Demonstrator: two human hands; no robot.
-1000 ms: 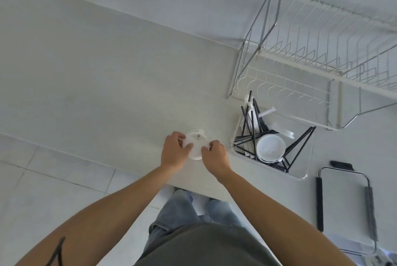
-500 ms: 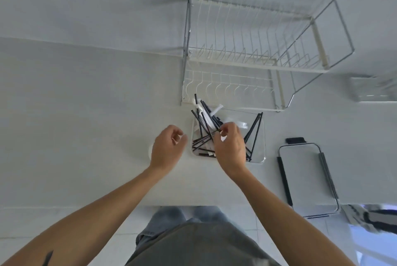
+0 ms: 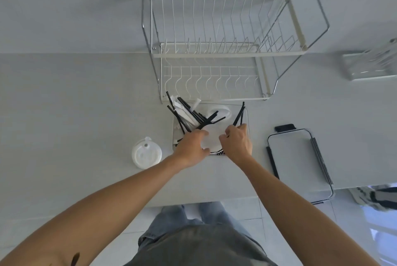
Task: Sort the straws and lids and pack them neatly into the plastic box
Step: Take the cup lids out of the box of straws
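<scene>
Straws [image 3: 189,115] lean loose just beyond the fingers and could spill from the plastic box [image 3: 247,115] if knocked. Left hand [image 3: 191,147] and right hand [image 3: 236,142] reach in palm-down, fingers curled around a white lid [image 3: 211,136] between them; another lid [image 3: 146,155] lies on the table [image 3: 75,115], left

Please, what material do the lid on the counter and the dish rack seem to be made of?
The lid on the counter: probably thin plastic, whitish and translucent, with a moulded rim. The dish rack: apparently metal wire, a shiny chrome-like frame with white, seemingly coated, inner wires.
</scene>
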